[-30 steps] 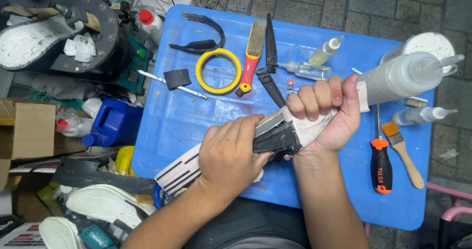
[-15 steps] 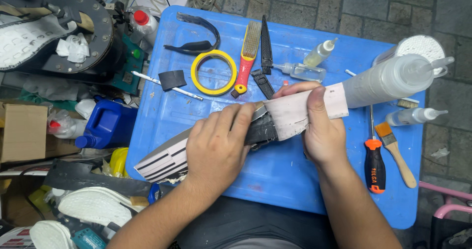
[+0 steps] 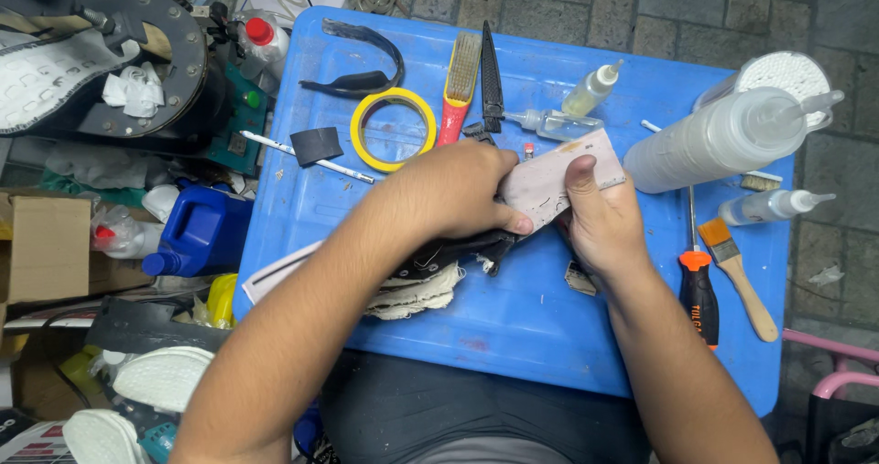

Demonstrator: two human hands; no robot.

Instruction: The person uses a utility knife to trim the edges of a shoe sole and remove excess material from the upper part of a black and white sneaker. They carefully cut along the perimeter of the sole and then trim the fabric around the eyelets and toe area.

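Seen from above on a blue bench (image 3: 513,336): left hand (image 3: 453,194) curled and pressing down on a dark shoe (image 3: 449,249), fingers closed over its upper, thumb tip against a pale pinkish insole sheet (image 3: 540,185); right hand (image 3: 604,226) gripping the same sheet from the other side, thumb pressed flat on its top face, remaining fingers tucked beneath and out of sight. Shoe lying on its side near the middle of the bench, frayed off-white sole edge (image 3: 412,294) showing below the left wrist. Just beyond the hands, a yellow tape ring (image 3: 366,143), a red-handled brush (image 3: 458,84) and a slim black blade (image 3: 492,79) side by side, with a small black pad (image 3: 316,143) and a curved black strap (image 3: 362,61) farther left. To the right, a large translucent squeeze bottle (image 3: 723,139) on its side, a smaller one (image 3: 769,206) below it, an orange-collared screwdriver (image 3: 699,285) and a wooden-handled paintbrush (image 3: 737,276) near the bench edge. Beside the bench at left, a blue jug (image 3: 201,230), a cardboard box (image 3: 46,244) and white shoe soles (image 3: 156,377) on the floor
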